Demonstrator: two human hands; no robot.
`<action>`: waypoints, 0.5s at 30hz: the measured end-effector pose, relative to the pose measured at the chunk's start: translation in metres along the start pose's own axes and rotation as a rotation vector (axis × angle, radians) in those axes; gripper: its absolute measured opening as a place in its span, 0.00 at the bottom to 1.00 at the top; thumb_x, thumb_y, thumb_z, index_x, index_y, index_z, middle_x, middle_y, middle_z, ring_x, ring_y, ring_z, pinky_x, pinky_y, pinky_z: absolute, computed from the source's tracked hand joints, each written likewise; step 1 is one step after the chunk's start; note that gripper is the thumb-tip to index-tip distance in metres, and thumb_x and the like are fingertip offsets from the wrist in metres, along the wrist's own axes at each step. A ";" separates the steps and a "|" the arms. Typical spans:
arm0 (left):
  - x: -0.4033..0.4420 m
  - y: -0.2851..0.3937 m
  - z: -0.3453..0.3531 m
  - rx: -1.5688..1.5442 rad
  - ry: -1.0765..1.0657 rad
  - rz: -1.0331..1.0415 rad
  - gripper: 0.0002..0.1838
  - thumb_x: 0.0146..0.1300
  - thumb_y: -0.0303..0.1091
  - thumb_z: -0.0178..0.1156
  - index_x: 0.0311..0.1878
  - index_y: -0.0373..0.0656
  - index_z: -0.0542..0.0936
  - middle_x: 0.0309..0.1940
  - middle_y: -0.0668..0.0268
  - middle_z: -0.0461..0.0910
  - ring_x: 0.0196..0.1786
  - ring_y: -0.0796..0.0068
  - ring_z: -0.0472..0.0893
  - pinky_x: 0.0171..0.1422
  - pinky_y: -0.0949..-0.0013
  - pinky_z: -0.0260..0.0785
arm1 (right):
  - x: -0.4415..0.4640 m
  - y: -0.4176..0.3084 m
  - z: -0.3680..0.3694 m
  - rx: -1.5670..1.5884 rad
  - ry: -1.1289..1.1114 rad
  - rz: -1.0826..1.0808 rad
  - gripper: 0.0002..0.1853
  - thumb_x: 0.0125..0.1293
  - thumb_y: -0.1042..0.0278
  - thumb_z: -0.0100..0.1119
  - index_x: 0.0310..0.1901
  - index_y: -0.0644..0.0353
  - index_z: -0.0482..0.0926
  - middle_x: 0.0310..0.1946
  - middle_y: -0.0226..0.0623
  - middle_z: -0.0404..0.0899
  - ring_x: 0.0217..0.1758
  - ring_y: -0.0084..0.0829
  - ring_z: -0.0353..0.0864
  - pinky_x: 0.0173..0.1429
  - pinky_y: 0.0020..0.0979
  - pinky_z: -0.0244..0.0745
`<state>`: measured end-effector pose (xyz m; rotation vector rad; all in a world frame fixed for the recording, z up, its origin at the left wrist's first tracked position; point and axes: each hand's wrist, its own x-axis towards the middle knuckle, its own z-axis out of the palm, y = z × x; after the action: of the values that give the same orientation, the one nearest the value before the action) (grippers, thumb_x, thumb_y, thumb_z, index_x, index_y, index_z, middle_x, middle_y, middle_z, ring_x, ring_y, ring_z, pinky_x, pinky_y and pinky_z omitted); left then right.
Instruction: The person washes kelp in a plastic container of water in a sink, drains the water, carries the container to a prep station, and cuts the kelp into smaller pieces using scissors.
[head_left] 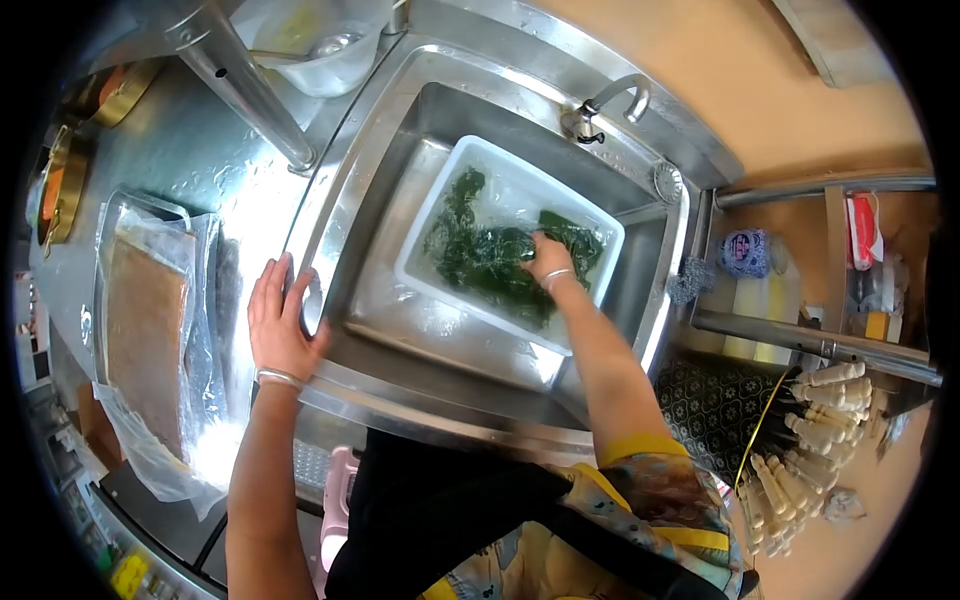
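Note:
A white rectangular plastic tub (543, 183) stands tilted across the view inside the steel sink (385, 290). Wet dark green leaves (475, 258), perhaps seaweed, lie in water in the tub. My right hand (547, 260) reaches into the tub from the right, its fingers closed on the leaves, with the fingertips partly hidden among them. My left hand (280, 325) rests flat on the steel edge left of the sink, fingers stretched out and holding nothing. Each wrist wears a pale bangle.
A faucet (605, 105) rises behind the sink. On the left counter lie a plastic-wrapped brown slab (148, 330) on a tray and, farther back, a plastic bowl (335, 65) beside a metal post (250, 90). Wooden-handled tools (800, 450) stick out at the right.

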<state>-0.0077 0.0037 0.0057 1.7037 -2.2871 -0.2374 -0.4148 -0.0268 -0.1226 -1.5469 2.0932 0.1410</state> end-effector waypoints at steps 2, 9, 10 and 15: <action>0.000 -0.002 0.002 0.004 0.008 0.014 0.32 0.42 0.30 0.63 0.57 0.50 0.72 0.67 0.60 0.61 0.70 0.54 0.58 0.71 0.54 0.51 | -0.014 0.017 -0.013 0.034 0.108 -0.026 0.23 0.52 0.62 0.68 0.50 0.58 0.76 0.42 0.50 0.80 0.49 0.48 0.78 0.54 0.41 0.72; 0.000 -0.002 0.001 0.000 0.013 0.016 0.31 0.42 0.30 0.63 0.56 0.49 0.72 0.67 0.60 0.61 0.70 0.54 0.58 0.71 0.54 0.50 | -0.007 0.077 -0.032 0.132 0.209 -0.057 0.36 0.47 0.56 0.71 0.60 0.50 0.71 0.58 0.51 0.68 0.60 0.51 0.69 0.64 0.41 0.65; 0.000 -0.004 0.001 0.004 0.013 0.010 0.31 0.42 0.30 0.63 0.56 0.49 0.72 0.67 0.60 0.61 0.70 0.54 0.58 0.71 0.54 0.50 | 0.006 0.080 -0.026 0.270 0.268 0.072 0.40 0.45 0.52 0.73 0.62 0.48 0.68 0.59 0.51 0.66 0.60 0.50 0.69 0.64 0.41 0.65; 0.000 -0.004 0.001 -0.011 0.009 0.011 0.32 0.41 0.31 0.65 0.56 0.51 0.73 0.67 0.62 0.60 0.69 0.55 0.59 0.71 0.53 0.51 | 0.028 0.027 0.006 0.335 0.214 0.375 0.53 0.42 0.45 0.73 0.67 0.57 0.57 0.65 0.54 0.61 0.67 0.51 0.62 0.65 0.39 0.64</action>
<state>-0.0046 0.0021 0.0035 1.6826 -2.2841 -0.2392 -0.4436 -0.0392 -0.1464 -1.0018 2.4085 -0.2424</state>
